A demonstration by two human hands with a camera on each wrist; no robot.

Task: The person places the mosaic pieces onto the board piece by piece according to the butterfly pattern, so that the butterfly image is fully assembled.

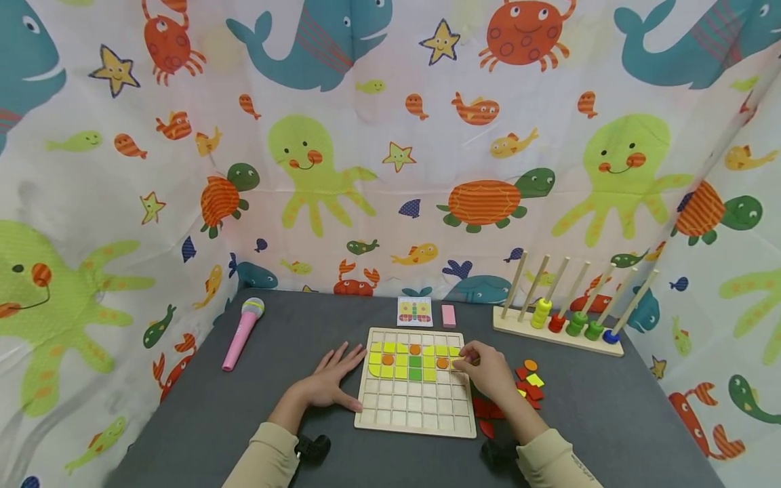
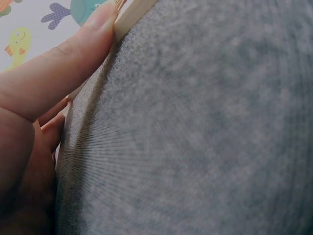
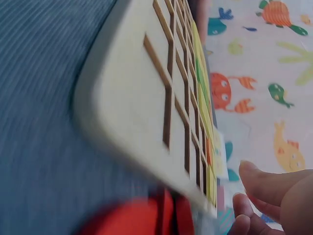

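A pale wooden grid board [image 1: 415, 405] lies on the dark table, its upper rows bearing yellow tiles [image 1: 401, 372], green tiles [image 1: 415, 373] and orange discs [image 1: 388, 360]. My left hand [image 1: 329, 379] rests spread beside the board's left edge; in the left wrist view its thumb [image 2: 73, 63] touches the wooden edge. Over the right side of the board, my right hand [image 1: 488, 369] pinches a yellow tile [image 1: 455, 363] with thumb and finger, mostly hidden by the fingertips. The right wrist view shows the thumb [image 3: 266, 183] above the board's surface, without the tile in sight.
Loose red tiles [image 1: 481, 408] and an orange disc [image 1: 530, 365] lie right of the board, partly under my right forearm. Behind it are a pattern card [image 1: 415, 312] and a pink block [image 1: 448, 316]. A peg stacker [image 1: 558, 329] stands back right; a pink microphone [image 1: 241, 335] lies left.
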